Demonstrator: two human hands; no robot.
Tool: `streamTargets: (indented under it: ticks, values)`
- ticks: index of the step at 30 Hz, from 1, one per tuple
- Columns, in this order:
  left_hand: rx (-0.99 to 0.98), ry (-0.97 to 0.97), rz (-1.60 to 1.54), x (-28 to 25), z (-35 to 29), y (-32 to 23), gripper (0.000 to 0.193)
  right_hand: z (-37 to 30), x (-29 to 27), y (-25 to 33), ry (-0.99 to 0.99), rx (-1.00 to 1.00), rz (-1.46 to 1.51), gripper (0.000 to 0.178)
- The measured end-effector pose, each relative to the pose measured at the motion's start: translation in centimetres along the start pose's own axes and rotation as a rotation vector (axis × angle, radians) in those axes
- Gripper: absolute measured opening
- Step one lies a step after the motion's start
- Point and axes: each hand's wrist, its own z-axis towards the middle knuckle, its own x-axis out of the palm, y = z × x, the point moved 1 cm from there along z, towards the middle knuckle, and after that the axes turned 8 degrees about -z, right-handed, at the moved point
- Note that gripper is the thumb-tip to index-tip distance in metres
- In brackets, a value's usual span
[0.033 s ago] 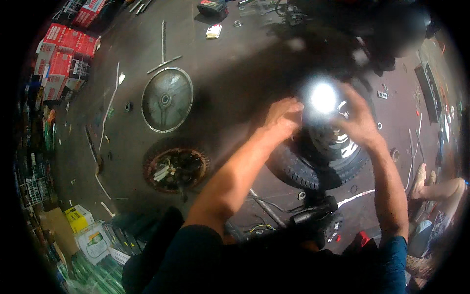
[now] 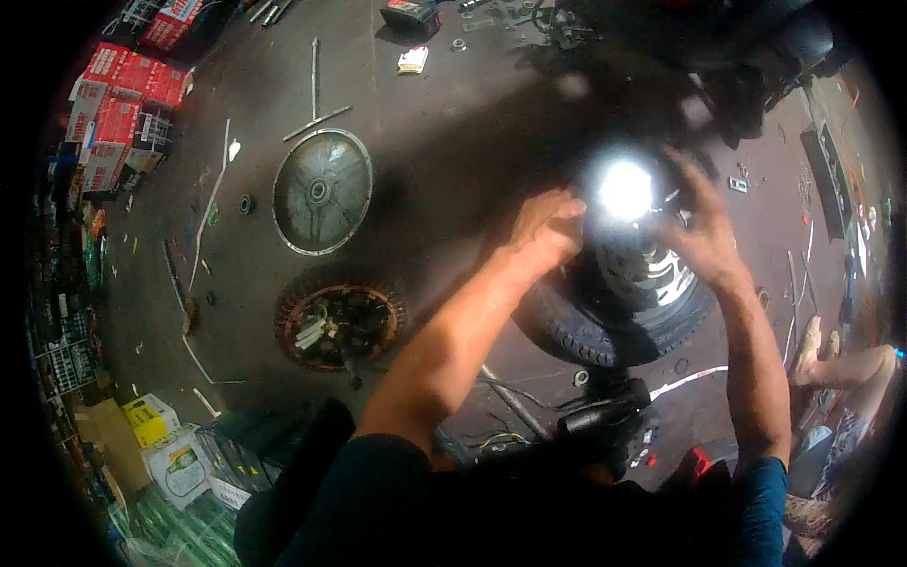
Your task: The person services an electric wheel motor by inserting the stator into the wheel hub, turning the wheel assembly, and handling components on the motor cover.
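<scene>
Sits slightly farther right with the right hand (image 2: 709, 241) than in the earlier frame, thumb and forefinger spread wider; now covers the small pale ring seen just beside the wrist before. Matches the earlier frame closely with the left hand (image 2: 548, 227), curled and bent toward the centre. Keeps the tyred wheel (image 2: 609, 331) in the same place on the floor, in front of the body and below both hands.

Loses the space between the hands and part of the slotted disc (image 2: 652, 274) in a bright white glare (image 2: 625, 189). Keeps both hands apart, one at each side of the glare; cannot tell whether clamped on anything. Leaves the wheel's far edge lost in shadow, and the dark bulky object (image 2: 784, 71) at upper right too dim to identify.

Has a black part (image 2: 605, 416) and a metal tube (image 2: 515, 402) lying between wheel and body. Shows, to the left, a round metal cover (image 2: 340, 170) and a rusty wheel (image 2: 389, 321) with loose pieces inside; farther left, red boxes (image 2: 118, 132). Includes another person's bare foot (image 2: 810, 352) at the right, past the forearm.
</scene>
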Motion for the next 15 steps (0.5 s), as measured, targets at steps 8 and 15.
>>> streamTargets:
  ticks: [8,15]
  values:
    - [-0.126,-0.081,-0.059,-1.2,0.1,-3.3,0.021,0.2,3.2,1.7,0.020,0.181,-0.084,0.049]
    - [-0.222,-0.235,-0.778,1.2,-1.2,0.9,0.022,0.8,2.0,2.2,0.297,-0.013,-0.160,0.048]
